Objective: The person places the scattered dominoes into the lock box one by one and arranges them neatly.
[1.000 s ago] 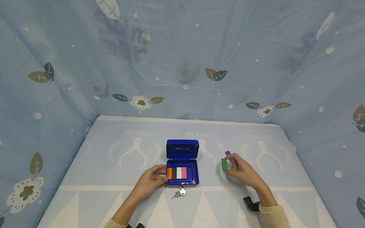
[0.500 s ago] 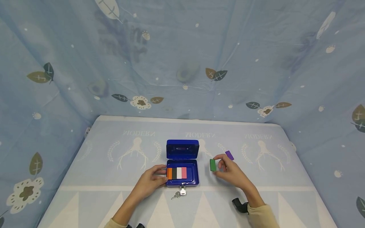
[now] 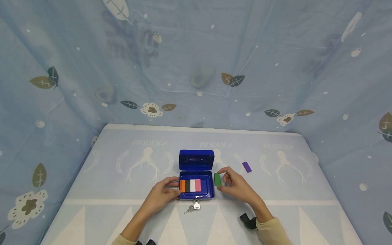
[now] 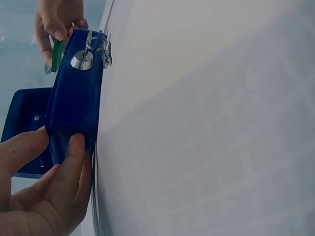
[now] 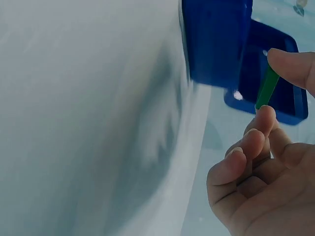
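A blue metal cash box [image 3: 211,196] stands with its lid raised at mid-table. Orange, black, white and pink blocks [image 3: 192,185] lie side by side in it, from the left wall. My left hand [image 3: 160,195] holds the box's left side; the left wrist view shows fingertips on the rim and outer wall. Between thumb and fingertips, my right hand [image 3: 237,186] pinches a green rectangular block [image 3: 217,179] just right of the box. The right wrist view shows that green block [image 5: 267,89] held by its ends, the other fingers curled.
A purple block [image 3: 246,166] lies on the table behind the right hand. Keys [image 3: 190,209] hang from the lock [image 4: 82,60] on the box's front. Patterned blue cloth [image 3: 196,68] surrounds the table's back and sides.
My right hand has carried the green block left, from near the purple block to just beside the cash box. The left hand and the box have stayed put.
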`<act>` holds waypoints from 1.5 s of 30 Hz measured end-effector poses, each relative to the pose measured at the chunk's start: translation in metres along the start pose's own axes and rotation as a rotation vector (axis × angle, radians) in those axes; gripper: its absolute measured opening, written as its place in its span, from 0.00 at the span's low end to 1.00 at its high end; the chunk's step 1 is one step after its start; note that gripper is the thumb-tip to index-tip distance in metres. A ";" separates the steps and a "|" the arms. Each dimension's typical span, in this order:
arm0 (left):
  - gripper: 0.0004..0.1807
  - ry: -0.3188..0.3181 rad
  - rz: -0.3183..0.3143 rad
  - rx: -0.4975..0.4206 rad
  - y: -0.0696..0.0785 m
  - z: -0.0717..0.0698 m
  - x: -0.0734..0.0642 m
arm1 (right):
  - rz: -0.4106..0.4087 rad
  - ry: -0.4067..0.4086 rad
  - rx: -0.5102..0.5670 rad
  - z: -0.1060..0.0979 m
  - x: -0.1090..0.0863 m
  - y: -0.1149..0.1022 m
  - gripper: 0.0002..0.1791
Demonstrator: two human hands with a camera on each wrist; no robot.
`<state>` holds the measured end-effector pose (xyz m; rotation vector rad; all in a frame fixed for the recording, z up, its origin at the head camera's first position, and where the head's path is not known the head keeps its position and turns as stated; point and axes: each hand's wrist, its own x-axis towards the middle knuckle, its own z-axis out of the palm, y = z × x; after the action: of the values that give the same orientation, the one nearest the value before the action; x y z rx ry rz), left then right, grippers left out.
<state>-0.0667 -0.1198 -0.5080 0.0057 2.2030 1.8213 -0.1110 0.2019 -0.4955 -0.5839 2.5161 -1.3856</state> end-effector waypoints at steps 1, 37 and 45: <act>0.29 -0.001 -0.001 -0.001 0.000 0.000 0.000 | -0.005 -0.006 -0.001 0.002 0.001 -0.001 0.27; 0.28 0.022 -0.017 0.046 0.001 0.001 0.002 | 0.007 -0.072 -0.269 0.045 0.024 -0.012 0.25; 0.28 0.006 -0.009 0.028 0.002 0.000 0.001 | 0.078 -0.071 -0.350 0.048 0.026 -0.017 0.25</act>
<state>-0.0681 -0.1196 -0.5068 -0.0044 2.2285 1.7879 -0.1126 0.1457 -0.5064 -0.5754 2.7082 -0.8865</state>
